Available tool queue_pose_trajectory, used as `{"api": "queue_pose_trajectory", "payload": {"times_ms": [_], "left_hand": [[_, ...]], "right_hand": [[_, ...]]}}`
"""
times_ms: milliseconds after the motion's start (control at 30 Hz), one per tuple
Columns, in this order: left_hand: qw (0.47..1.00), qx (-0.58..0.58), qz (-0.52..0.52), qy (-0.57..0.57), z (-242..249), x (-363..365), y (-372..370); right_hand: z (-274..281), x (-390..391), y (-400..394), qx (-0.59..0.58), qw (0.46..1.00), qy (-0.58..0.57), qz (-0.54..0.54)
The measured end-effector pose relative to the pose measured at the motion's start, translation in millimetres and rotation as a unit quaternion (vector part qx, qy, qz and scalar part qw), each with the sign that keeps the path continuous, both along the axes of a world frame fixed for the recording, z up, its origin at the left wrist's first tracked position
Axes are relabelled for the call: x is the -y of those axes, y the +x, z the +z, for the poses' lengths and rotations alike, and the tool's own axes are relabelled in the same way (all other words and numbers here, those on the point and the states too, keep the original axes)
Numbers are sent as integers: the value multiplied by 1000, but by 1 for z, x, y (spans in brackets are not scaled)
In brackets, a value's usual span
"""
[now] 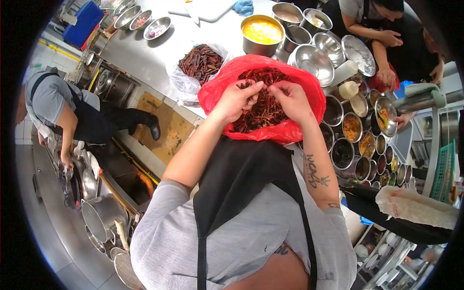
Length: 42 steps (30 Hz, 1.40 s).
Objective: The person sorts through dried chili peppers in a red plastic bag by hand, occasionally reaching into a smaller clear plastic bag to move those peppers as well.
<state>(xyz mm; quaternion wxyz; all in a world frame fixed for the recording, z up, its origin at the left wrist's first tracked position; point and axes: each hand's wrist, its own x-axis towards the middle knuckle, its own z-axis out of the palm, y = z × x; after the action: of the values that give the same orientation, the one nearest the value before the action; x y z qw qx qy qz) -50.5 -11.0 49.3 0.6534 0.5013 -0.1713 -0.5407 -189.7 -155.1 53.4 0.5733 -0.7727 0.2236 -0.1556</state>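
A red plastic bag [316,96] lies open at the near edge of the steel counter, holding many dried red chilies [263,113]. Over its middle, my left hand [240,100] has curled fingers around some dark dried chili pieces. Close to its right, my right hand [291,100] pinches with thumb and forefinger; what sits between those fingertips is too small to make out. The two hands' fingertips nearly meet. Behind and left of the red bag stands a clear plastic bag [181,87] with larger whole dried chilies [200,64].
A pot of yellow liquid [262,33] and metal bowls [314,63] stand behind the bag. Squeeze bottles [349,90] and containers of ingredients [352,127] crowd the right. A knife [192,13] lies by a white board [212,7]. Other people work at left and upper right.
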Motion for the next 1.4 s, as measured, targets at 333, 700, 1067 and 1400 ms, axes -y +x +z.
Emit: {"api": "queue_pose_trajectory", "payload": {"times_ms": [333,700,1067,1400], "left_hand": [[985,-166,35,-32,-9,-11,16],[994,-91,62,3,1,-18,12],[996,70,31,47,-14,-5,-12],[952,303,36,5,-24,-5,-12]], "right_hand": [[-29,-14,11,-13,993,-88,83],[-26,-37,14,-209,911,-348,71],[-9,-34,-1,-20,989,-127,-68],[-1,-29,-6,-8,996,-59,-68]]}}
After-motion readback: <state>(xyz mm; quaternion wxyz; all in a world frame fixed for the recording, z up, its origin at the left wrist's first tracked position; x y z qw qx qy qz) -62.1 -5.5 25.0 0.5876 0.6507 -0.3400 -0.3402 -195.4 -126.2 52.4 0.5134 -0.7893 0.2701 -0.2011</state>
